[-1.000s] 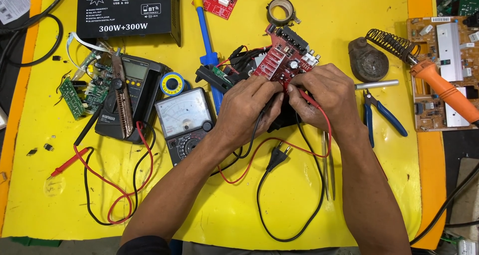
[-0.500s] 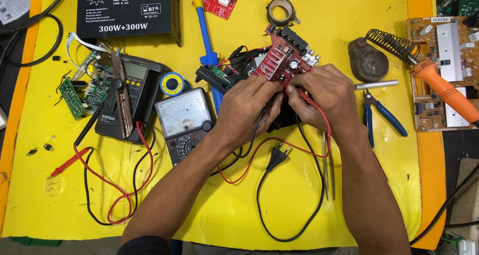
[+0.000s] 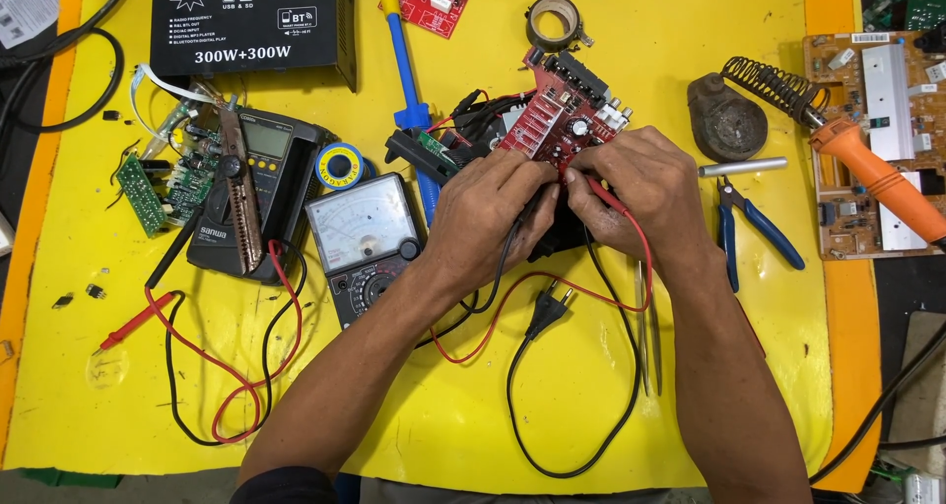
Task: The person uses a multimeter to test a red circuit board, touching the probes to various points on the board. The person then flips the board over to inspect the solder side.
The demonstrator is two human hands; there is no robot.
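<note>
A red circuit board stands tilted on a black base at the middle of the yellow table. My left hand grips a black test probe against the board's lower edge. Beside it, my right hand pinches a red test probe at the same edge. Red and black leads run from both hands toward the analog multimeter on the left. The probe tips are hidden by my fingers.
A digital multimeter, small green boards and a black amplifier box lie left. A blue screwdriver, tape roll, blue pliers, an orange soldering iron and a loose plug lie around.
</note>
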